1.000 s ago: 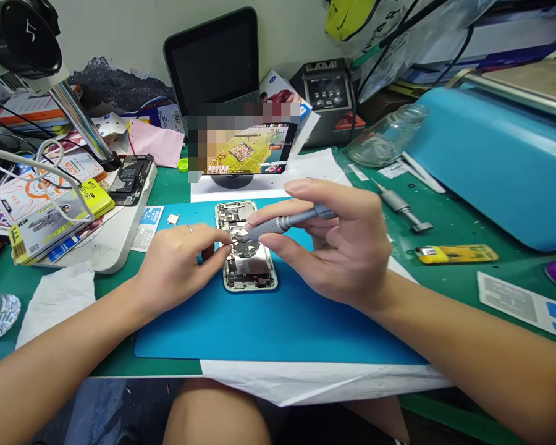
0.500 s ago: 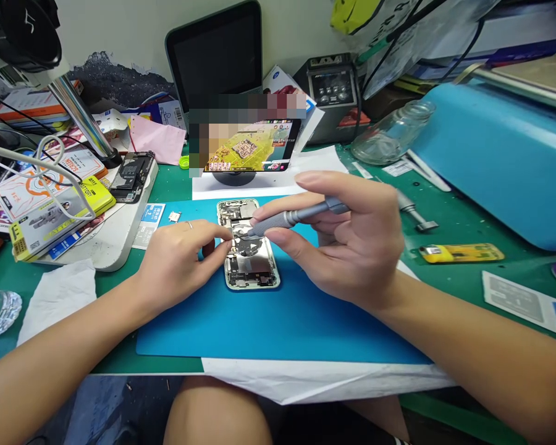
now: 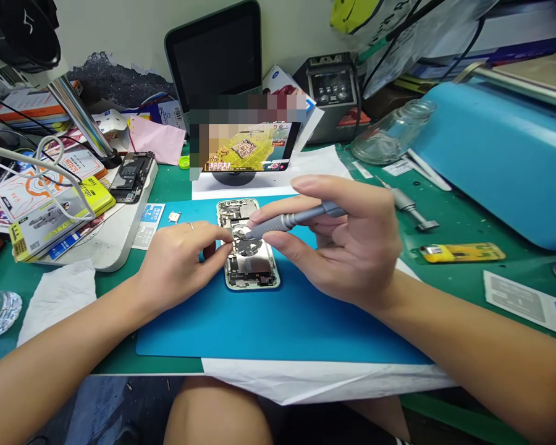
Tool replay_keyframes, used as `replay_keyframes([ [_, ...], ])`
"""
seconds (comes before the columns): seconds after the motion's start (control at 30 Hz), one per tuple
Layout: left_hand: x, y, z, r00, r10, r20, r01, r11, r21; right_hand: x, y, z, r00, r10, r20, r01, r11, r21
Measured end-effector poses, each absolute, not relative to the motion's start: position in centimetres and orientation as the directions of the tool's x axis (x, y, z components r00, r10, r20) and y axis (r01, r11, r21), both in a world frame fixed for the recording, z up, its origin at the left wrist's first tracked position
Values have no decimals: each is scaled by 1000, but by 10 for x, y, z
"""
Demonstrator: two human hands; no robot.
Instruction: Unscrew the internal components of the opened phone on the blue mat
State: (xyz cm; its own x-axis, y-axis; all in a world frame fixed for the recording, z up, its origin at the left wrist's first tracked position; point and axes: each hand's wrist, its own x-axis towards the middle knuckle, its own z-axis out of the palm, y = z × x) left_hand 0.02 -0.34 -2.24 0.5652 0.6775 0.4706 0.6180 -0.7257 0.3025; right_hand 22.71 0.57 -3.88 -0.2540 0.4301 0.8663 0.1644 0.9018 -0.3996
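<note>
An opened smartphone (image 3: 254, 262) lies face up on a blue mat (image 3: 278, 327), its inner parts bare. Over it, my right hand (image 3: 352, 228) is closed around a grey precision screwdriver (image 3: 278, 225), held tilted with its tip pointing left over the middle of the phone. My left hand (image 3: 185, 256), with a ring on one finger, has thumb and index finger pinched at the phone's left edge, close to the screwdriver's tip. Whatever sits between those fingertips is too small to make out.
Behind the mat, a phone playing a game (image 3: 254, 147) stands on a holder. A second grey screwdriver (image 3: 410, 207), a yellow lighter (image 3: 463, 253) and a glass jar (image 3: 393, 133) lie at right. At left are a battery box (image 3: 60, 216) and another opened phone (image 3: 132, 176).
My right hand and the screwdriver have shifted very slightly left. My left hand stays pinched in the same spot, and the smartphone has not moved.
</note>
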Motion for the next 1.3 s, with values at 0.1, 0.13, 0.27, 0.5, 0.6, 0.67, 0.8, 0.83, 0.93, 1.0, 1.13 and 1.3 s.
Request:
replay_keyframes([
  [0.1,0,-3,-23,566,674,475,614,-729,303,227,6,-39,-249,427,869,152,903,-401],
  [0.13,0,-3,-23,567,673,475,612,-730,303,226,6,-39,-244,425,872,147,905,-400],
  [0.27,1,-3,-23,567,676,471,616,-728,302,225,6,-39,-240,410,880,136,912,-388],
  [0.5,0,-3,-23,573,674,466,610,-730,307,225,5,-38,-235,419,877,145,907,-394],
  [0.6,1,-3,-23,575,669,471,607,-735,304,226,5,-38,-245,431,868,148,902,-406],
  [0.67,1,-3,-23,576,665,474,603,-738,303,226,5,-39,-254,431,866,143,902,-407],
  [0.8,1,-3,-23,576,661,480,597,-742,306,226,6,-40,-250,422,872,129,907,-402],
  [0.83,1,-3,-23,575,663,479,599,-740,306,226,6,-40,-248,421,872,129,907,-401],
  [0.93,1,-3,-23,575,672,467,608,-733,306,225,6,-39,-244,418,875,131,908,-397],
  [1.0,1,-3,-23,577,672,465,609,-733,304,226,6,-39,-245,418,875,135,908,-396],
  [1.13,1,-3,-23,578,663,475,599,-740,305,227,6,-39,-261,434,863,146,901,-409],
  [1.3,1,-4,-24,578,663,477,598,-741,306,227,5,-39,-270,437,858,149,899,-412],
])
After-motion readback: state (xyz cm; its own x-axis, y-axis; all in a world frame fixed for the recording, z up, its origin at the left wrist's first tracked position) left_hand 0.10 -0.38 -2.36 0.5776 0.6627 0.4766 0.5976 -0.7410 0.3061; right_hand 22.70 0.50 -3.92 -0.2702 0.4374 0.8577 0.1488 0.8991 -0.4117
